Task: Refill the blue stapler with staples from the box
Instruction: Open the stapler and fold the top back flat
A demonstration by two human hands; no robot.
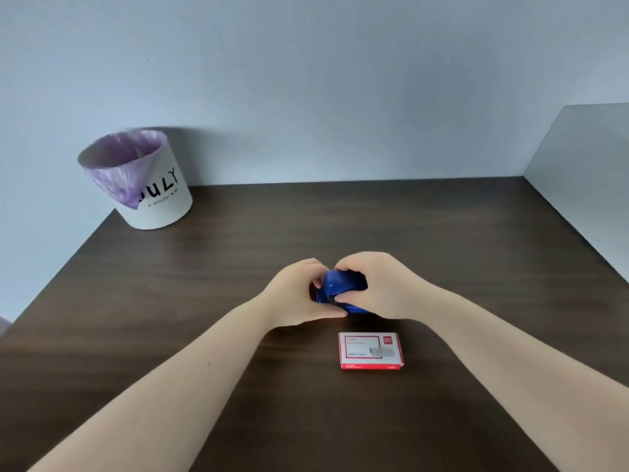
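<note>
The small blue stapler (337,287) sits at the middle of the dark wooden table (204,301), held from both sides. My left hand (299,298) grips its left end and base, thumb along the bottom. My right hand (381,284) curls over its top and right side, hiding much of the body. Whether the stapler's top is lifted I cannot tell. The red and white staple box (371,350) lies flat and closed on the table just in front of the stapler, nearer to me, untouched by either hand.
A white bin (153,185) with a purple liner and black lettering stands at the table's far left corner. A pale wall runs behind the table, and a grey panel (578,158) borders its right side.
</note>
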